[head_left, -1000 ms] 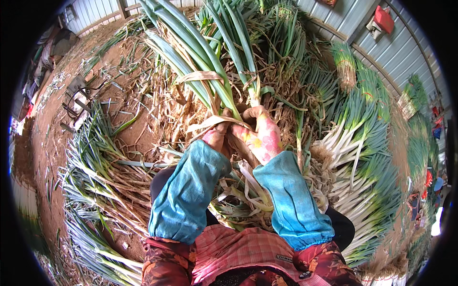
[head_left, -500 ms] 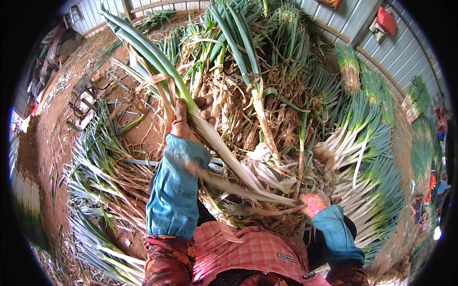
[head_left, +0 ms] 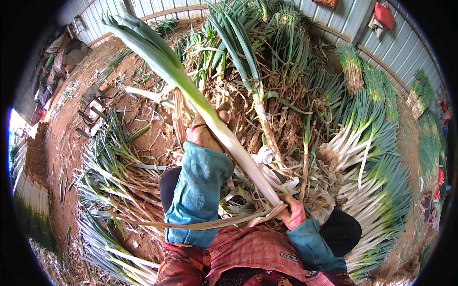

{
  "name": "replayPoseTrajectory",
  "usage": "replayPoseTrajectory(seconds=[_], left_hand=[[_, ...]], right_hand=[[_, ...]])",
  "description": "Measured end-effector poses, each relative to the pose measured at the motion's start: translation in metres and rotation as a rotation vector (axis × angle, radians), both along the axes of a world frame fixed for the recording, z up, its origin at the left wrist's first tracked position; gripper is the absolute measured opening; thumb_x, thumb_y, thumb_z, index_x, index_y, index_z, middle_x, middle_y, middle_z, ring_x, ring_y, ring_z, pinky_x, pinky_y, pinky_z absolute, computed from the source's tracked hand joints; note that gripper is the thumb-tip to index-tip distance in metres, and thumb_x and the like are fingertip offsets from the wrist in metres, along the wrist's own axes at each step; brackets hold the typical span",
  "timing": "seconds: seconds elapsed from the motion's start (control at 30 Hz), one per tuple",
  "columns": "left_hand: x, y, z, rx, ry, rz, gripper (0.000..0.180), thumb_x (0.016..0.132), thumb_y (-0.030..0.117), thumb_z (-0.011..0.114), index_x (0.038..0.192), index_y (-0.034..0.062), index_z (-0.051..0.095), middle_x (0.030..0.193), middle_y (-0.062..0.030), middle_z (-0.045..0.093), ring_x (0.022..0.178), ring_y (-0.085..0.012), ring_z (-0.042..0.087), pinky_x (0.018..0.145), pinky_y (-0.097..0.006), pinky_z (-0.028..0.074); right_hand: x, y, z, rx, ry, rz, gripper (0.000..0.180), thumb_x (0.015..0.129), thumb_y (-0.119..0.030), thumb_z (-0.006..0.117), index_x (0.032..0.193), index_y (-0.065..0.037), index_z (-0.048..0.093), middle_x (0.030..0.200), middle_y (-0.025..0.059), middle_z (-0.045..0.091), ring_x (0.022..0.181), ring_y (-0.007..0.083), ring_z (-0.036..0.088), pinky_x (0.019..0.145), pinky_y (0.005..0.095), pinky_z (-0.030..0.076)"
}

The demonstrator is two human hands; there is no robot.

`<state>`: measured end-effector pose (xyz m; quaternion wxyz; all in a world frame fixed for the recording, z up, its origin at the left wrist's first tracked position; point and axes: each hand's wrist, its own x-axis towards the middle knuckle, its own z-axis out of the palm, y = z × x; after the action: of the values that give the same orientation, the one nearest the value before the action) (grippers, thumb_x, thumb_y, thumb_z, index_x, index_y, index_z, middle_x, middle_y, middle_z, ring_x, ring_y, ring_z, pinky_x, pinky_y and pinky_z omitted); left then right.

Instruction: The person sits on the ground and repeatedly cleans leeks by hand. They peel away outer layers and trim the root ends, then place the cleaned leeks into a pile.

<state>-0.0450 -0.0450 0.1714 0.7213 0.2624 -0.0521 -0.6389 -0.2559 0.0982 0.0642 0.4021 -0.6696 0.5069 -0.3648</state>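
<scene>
A large green onion (head_left: 229,143) lies slantwise before me, green leaves at the upper left and white stalk toward the lower right. My left hand (head_left: 202,135) is wrapped round its middle, partly hidden beneath the stalk. At the white end my right hand (head_left: 293,213) is closed, with a long dry leaf strip (head_left: 205,225) running from its fingers leftward across my left sleeve. Whether the right fingers also grip the stalk's end is hard to see. A withered brown leaf (head_left: 179,114) hangs next to my left hand.
Unpeeled green onions (head_left: 286,62) are heaped ahead, with more in a left pile (head_left: 119,176). Peeled white-stalked onions (head_left: 362,190) lie in rows at right, near tied bundles (head_left: 350,71). A metal stand (head_left: 93,107) sits on the dirt floor (head_left: 62,157).
The onion and my left hand have shifted rightward and nearer. The dry strips near my right hand were blurred by motion; now one long strip trails left over my sleeve.
</scene>
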Motion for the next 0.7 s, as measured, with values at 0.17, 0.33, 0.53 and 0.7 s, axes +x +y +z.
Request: replayPoseTrajectory(seconds=[0.17,0.33,0.53,0.7], left_hand=[[0.018,0.002,-0.041,0.112,-0.338,-0.500,0.024,0.082,0.020,0.038,0.100,0.0033,0.043,0.082,-0.0111,0.054,0.071,-0.0198,0.054,0.064,-0.034,0.048],[-0.048,0.055,-0.097,0.025,-0.070,-0.878,0.022,0.080,0.005,0.043,0.102,0.0026,0.046,0.094,-0.0110,0.052,0.088,-0.0198,0.051,0.073,-0.029,0.046],[-0.011,0.018,-0.093,-0.066,-0.224,-0.679,0.036,0.079,0.031,0.046,0.101,0.0034,0.047,0.089,-0.0149,0.054,0.079,-0.0237,0.053,0.072,-0.035,0.046],[0.057,-0.025,-0.030,-0.304,-0.002,-0.263,0.046,0.082,0.042,0.037,0.101,0.0015,0.045,0.080,-0.0105,0.054,0.063,-0.0200,0.052,0.059,-0.037,0.046]], right_hand=[[0.002,-0.021,0.027,-0.119,-0.147,-0.082,0.062,0.067,-0.053,0.055,0.091,0.004,0.051,0.077,0.0118,0.055,0.072,0.0193,0.056,0.064,0.0265,0.043],[0.002,-0.034,0.053,-0.118,-0.278,-0.112,0.044,0.069,-0.033,0.063,0.091,0.004,0.051,0.078,0.0080,0.055,0.073,0.0125,0.052,0.065,0.0248,0.042],[0.014,-0.034,0.057,-0.172,-0.103,-0.279,0.036,0.064,-0.014,0.067,0.092,0.001,0.051,0.079,0.0099,0.056,0.073,0.0179,0.054,0.067,0.0270,0.042],[0.025,-0.053,0.053,-0.182,0.004,0.160,0.021,0.068,-0.006,0.058,0.088,-0.002,0.053,0.084,0.0108,0.054,0.077,0.0210,0.054,0.066,0.0277,0.045]])
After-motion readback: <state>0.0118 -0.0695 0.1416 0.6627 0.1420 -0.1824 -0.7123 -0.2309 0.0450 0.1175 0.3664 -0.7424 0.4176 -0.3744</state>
